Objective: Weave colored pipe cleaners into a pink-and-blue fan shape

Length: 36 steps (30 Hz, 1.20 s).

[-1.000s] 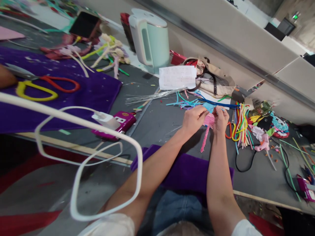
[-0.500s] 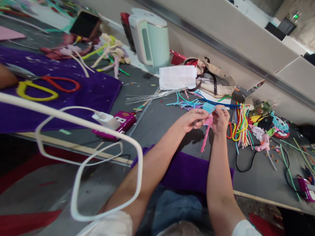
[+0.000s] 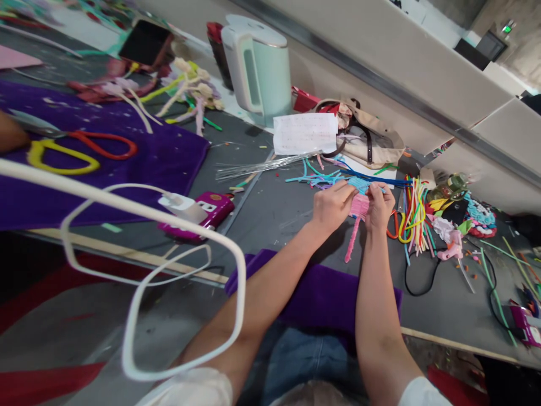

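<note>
A pink-and-light-blue piece made of pipe cleaners point(image 3: 359, 206) is between my two hands over the grey table. Its rows are packed side by side, blue at the far end and pink nearer me. A fuzzy pink stem point(image 3: 351, 242) hangs from it toward me. My left hand point(image 3: 333, 207) is closed at the piece's left edge, knuckles up, its fingertips partly hidden. On the other side, my right hand point(image 3: 380, 206) pinches near the blue part with thumb and fingers. Loose blue and purple pipe cleaners point(image 3: 315, 177) lie just beyond.
Right of my hands are a bundle of coloured pipe cleaners point(image 3: 418, 220), scissors point(image 3: 400, 226) and a pink glue gun point(image 3: 453, 247) with its cord. A kettle point(image 3: 268, 73) stands behind. White cable point(image 3: 240, 293) loops at front left. Another person's hand point(image 3: 12, 134) is near scissors point(image 3: 87, 151).
My left hand has rolled over from a thumb-up pinch to knuckles up, closing at the piece's left edge. More of the pink rows now shows. My right hand stays nearly in place.
</note>
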### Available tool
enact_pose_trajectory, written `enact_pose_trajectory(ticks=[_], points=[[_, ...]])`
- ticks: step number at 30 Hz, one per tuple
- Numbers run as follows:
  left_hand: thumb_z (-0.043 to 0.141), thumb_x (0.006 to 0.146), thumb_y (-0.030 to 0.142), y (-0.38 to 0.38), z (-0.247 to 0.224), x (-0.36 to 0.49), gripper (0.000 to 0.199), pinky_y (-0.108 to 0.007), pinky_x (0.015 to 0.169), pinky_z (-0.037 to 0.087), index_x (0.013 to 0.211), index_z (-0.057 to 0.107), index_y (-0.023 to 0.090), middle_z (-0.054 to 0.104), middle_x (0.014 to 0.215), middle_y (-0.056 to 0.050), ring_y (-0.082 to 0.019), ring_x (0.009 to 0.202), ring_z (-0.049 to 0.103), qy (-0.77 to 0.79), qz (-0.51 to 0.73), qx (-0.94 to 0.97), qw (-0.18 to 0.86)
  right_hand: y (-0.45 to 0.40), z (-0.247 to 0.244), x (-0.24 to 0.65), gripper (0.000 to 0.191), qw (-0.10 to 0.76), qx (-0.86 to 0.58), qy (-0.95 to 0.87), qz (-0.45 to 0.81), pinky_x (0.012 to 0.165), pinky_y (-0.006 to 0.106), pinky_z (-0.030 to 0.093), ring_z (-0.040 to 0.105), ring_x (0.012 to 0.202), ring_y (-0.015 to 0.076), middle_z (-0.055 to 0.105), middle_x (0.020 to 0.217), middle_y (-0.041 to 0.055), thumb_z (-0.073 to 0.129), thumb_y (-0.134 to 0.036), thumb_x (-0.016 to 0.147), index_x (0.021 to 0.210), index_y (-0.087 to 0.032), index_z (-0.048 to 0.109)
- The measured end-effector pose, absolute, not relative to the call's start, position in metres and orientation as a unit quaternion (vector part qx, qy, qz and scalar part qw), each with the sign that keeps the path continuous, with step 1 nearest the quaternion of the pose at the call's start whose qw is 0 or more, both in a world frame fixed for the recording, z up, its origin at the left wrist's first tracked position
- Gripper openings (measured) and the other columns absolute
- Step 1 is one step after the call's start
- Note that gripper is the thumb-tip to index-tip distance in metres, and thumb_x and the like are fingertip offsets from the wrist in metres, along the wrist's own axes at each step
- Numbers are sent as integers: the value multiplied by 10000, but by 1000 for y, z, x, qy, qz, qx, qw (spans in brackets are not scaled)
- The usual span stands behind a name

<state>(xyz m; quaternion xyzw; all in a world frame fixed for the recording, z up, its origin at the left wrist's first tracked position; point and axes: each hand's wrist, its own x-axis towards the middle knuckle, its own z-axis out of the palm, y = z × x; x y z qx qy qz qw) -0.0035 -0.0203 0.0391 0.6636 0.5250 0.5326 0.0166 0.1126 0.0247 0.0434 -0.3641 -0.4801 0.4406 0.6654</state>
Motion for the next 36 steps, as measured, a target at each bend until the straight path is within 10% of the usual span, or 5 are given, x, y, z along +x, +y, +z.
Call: enact_pose_trajectory(ticks=[14,17,25,30,36], points=[[752,703,447,-13,50,-14,352,-212,344,266,677,579,142,532,537,14,-55,352,388,372,512,453,628,22,46,116,236,644,-334,-489,485,606,231,428,483,589,88,519,636,-45,697,-389,717,727,-198,560],[705,759,477,-13,48,-12,357,-214,363,286,710,578,146,536,548,12,-64,366,407,398,495,490,597,22,47,115,261,660,-346,-493,449,599,223,408,457,585,83,489,619,-53,701,-401,718,698,-197,540],[586,895,328,-15,38,-2,212,-277,679,431,754,640,180,662,782,-52,-165,740,602,517,557,642,97,24,45,113,297,677,-391,-492,383,607,220,391,438,596,79,490,620,-56,689,-442,739,701,-185,545],[552,914,379,-16,41,-2,335,-260,602,398,655,618,177,587,578,-3,-134,583,545,506,556,642,149,27,43,116,252,662,-328,-458,493,617,242,426,467,590,87,503,629,-48,705,-398,715,723,-191,562],[673,799,473,-19,50,-6,348,-221,413,373,672,620,153,559,500,12,-93,397,493,434,547,526,486,26,44,120,256,651,-320,-466,507,623,257,453,491,599,99,505,639,-40,701,-411,708,719,-205,549]])
